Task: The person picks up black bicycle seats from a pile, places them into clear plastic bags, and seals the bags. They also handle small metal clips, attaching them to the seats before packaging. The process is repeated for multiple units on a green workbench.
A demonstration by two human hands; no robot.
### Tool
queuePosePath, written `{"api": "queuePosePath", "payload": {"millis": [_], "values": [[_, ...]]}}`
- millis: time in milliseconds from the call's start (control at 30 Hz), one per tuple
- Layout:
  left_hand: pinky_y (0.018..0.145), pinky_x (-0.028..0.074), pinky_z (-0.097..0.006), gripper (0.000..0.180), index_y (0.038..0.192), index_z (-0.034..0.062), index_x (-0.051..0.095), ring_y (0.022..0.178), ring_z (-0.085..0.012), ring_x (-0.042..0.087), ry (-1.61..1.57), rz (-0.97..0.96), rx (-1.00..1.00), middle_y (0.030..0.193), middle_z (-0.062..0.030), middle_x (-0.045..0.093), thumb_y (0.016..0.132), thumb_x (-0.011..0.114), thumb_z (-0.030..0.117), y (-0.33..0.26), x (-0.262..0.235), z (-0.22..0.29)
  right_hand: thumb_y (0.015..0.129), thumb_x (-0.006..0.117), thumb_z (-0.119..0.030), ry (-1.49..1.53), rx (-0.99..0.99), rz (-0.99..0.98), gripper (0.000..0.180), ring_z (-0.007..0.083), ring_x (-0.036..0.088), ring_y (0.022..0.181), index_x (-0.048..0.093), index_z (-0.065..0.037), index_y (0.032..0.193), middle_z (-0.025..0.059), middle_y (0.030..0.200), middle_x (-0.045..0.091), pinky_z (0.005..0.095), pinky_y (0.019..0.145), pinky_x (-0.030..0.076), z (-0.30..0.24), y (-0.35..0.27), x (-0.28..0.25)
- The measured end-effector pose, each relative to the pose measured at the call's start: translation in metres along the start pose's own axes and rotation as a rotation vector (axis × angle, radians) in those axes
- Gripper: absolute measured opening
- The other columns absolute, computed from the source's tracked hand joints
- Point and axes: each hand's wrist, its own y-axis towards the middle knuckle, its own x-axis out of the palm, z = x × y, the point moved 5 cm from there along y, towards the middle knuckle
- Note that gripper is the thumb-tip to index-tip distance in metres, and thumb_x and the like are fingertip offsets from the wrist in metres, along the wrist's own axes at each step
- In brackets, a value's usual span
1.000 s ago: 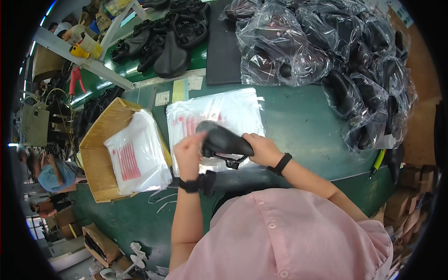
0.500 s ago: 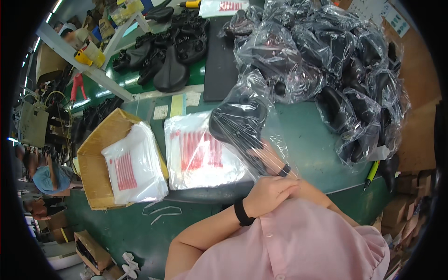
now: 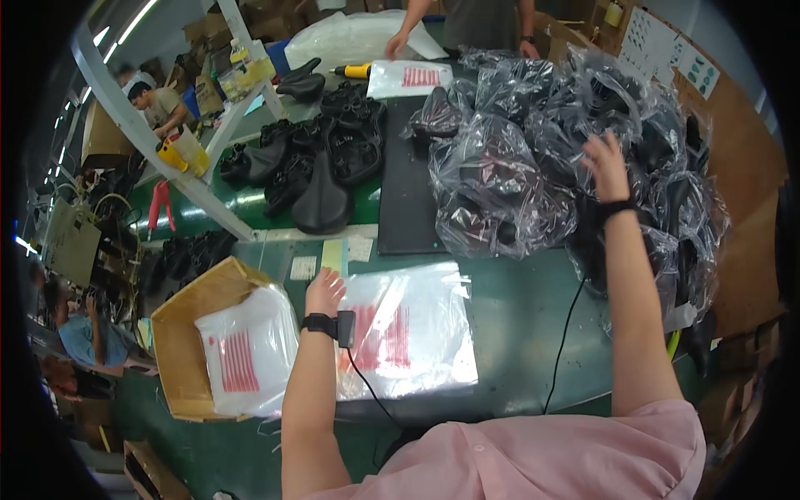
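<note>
Left hand [image 3: 324,291], spread, at bags' [image 3: 429,337] ten-o'clock edge; right hand [image 3: 607,167], wide, over wrapped seats [image 3: 492,187] at one o'clock; counter [image 3: 529,312] gives room between.

Crinkled, glossy clear plastic wrappings [image 3: 504,179], slick, shiny plastic bags [image 3: 432,321], smooth, matt black saddles [image 3: 323,200], dull cardboard box [image 3: 181,358].
</note>
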Motion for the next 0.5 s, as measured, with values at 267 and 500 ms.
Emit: {"api": "queuePosePath", "payload": {"millis": [267, 500], "values": [[0.091, 0.042, -0.051, 0.102, 0.142, 0.0039, 0.029, 0.122, -0.0364, 0.043, -0.209, 0.281, -0.071, 0.136, -0.0151, 0.041, 0.071, 0.066, 0.068, 0.178, -0.023, 0.014, 0.088, 0.06, -0.009, -0.062, 0.298, -0.311, 0.013, 0.009, 0.058, 0.072, 0.059, -0.004, 0.101, 0.0013, 0.086, 0.062, 0.0247, 0.064, 0.048, 0.125, -0.224, 0.034], [0.069, 0.053, -0.052, 0.072, 0.122, 0.0022, 0.051, 0.095, -0.0352, 0.06, -0.476, 0.247, 0.101, 0.116, -0.0149, 0.059, 0.071, 0.077, 0.044, 0.198, 0.045, 0.019, 0.09, 0.055, -0.007, -0.364, 0.786, -0.412, 0.019, 0.0118, 0.063, 0.073, 0.063, 0.003, 0.104, 0.0088, 0.088, 0.068, 0.0257, 0.068, 0.052, 0.143, -0.36, -0.026]]}}
